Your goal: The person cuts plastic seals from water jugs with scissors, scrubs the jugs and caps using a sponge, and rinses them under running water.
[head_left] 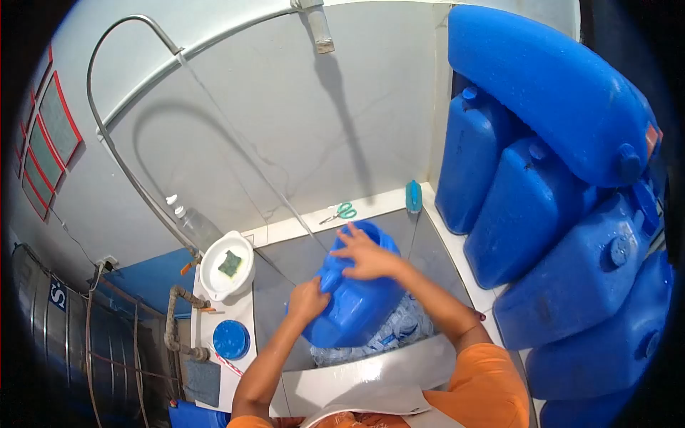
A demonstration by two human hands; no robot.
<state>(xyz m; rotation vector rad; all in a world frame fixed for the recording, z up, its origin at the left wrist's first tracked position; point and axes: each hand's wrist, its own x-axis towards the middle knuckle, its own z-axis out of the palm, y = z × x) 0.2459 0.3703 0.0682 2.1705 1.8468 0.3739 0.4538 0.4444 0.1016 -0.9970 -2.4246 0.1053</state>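
Note:
A blue plastic water jug (360, 307) is tilted over a grey tiled basin (275, 332). My left hand (309, 299) is closed around a part near the jug's handle, its fingertips partly hidden. My right hand (367, 255) lies across the jug's upper side with the fingers spread. Below the jug, many small clear and blue plastic pieces (407, 324) fill the basin's near part; I cannot make out their kind. A thin stream of water (250, 160) falls from a curved metal pipe (93, 78) toward the jug's upper end.
Several blue jugs (510, 214) are stacked on the right. Green-handled scissors (341, 212) and a teal brush (414, 196) lie on the back ledge. At left stand a white bowl (210, 271) with a sponge (230, 264), pump bottles (196, 227) and a blue round lid (231, 339).

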